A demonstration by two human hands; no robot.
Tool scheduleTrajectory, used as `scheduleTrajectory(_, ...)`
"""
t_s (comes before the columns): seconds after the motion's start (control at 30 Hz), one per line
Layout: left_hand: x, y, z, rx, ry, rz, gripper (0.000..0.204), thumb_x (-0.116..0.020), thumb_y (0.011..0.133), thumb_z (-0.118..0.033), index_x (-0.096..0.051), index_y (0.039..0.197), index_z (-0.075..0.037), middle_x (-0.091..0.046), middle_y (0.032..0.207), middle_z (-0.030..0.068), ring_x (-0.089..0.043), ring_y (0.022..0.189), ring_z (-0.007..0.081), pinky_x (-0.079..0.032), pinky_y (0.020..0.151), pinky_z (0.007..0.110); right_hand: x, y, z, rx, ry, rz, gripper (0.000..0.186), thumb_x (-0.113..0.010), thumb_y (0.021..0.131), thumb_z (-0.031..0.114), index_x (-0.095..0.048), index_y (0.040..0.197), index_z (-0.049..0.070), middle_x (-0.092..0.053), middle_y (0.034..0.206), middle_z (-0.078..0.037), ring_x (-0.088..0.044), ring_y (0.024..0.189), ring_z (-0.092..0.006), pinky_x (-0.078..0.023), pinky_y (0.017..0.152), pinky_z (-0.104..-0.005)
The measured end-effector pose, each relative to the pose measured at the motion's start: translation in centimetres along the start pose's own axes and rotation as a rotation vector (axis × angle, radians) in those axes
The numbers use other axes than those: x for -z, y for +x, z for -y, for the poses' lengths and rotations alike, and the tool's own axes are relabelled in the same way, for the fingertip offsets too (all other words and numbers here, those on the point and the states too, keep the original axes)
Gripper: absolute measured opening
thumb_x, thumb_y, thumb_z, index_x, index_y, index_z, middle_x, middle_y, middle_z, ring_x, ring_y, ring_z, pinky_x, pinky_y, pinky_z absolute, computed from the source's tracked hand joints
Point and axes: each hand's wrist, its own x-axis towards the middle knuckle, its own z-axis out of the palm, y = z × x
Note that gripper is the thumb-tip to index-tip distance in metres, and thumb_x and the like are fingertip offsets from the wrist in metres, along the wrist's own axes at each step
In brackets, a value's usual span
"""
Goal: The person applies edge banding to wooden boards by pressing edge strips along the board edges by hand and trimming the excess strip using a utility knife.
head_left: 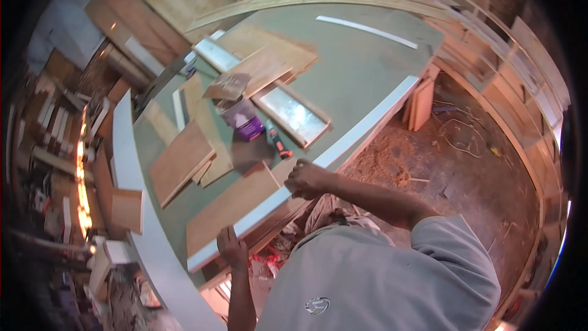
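Observation:
A long white strip (358, 132) runs along the near edge of the green worktable (380, 61), over the edge of a brown board (226, 211). My left hand (233, 245) grips the strip near its lower left end, fingers closed over it. My right hand (304, 178) is closed on the same strip farther along, fingers curled. Just beyond my right hand lies an orange and black hand tool (280, 147), with a purple container (250, 127) behind it.
Loose boards (177, 159), a shallow tray-like piece (288, 110) and a thin white strip (367, 27) lie on the table. A long white panel (153, 251) stands at the left. Pale wooden frames (490, 67) and sawdust on the floor (392, 165) are at the right.

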Motion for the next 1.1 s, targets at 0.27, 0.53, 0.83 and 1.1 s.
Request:
scheduleTrajectory(0.27, 11.5, 11.0, 0.3, 0.137, 0.050, 0.225, 0.029, -0.076, 0.072, -0.011, -0.066, 0.100, -0.007, -0.071, 0.101, 0.0158, -0.067, 0.093, 0.0381, -0.052, 0.080, 0.048, 10.0, 0.7, 4.5, 0.187, 0.030, -0.726, 0.032, -0.078, 0.082, 0.023, -0.067, 0.108, 0.007, -0.068, 0.117, -0.015, -0.065, 0.105, -0.0353, -0.046, 0.101, -0.0504)
scheduleTrajectory(0.53, 18.5, 18.8, -1.5, 0.268, -0.141, 0.193, 0.053, -0.089, 0.076, -0.039, -0.054, 0.070, 0.000, -0.050, 0.056, 0.0150, -0.047, 0.052, 0.0200, -0.039, 0.051, 0.039, -1.9, -1.0, -5.9, -0.446, 0.385, -0.492, 0.033, -0.074, 0.084, 0.018, -0.062, 0.111, 0.003, -0.064, 0.107, -0.018, -0.067, 0.095, -0.0381, -0.055, 0.078, -0.0471)
scheduleTrajectory(0.83, 9.3, 13.3, 6.4, 0.508, -0.498, 0.438, 0.065, -0.080, 0.086, -0.052, -0.041, 0.055, -0.009, -0.032, 0.056, -0.0069, -0.031, 0.056, 0.0071, -0.024, 0.049, 0.032, -8.6, 8.7, -8.3, -0.798, 0.077, -0.231, 0.062, -0.077, 0.084, 0.038, -0.052, 0.127, 0.002, -0.060, 0.120, -0.021, -0.063, 0.109, -0.0388, -0.054, 0.088, -0.0489)
scheduleTrajectory(1.1, -1.8, 12.5, 11.9, 0.377, -0.626, 0.654, 0.069, -0.075, 0.090, -0.055, -0.031, 0.057, -0.013, -0.027, 0.059, -0.0081, -0.027, 0.058, 0.0073, -0.020, 0.050, 0.033, -16.2, 7.1, -15.7, -0.690, 0.398, -0.841, 0.050, -0.067, 0.084, 0.022, -0.060, 0.133, 0.013, -0.063, 0.125, -0.014, -0.062, 0.113, -0.0374, -0.055, 0.091, -0.0464)
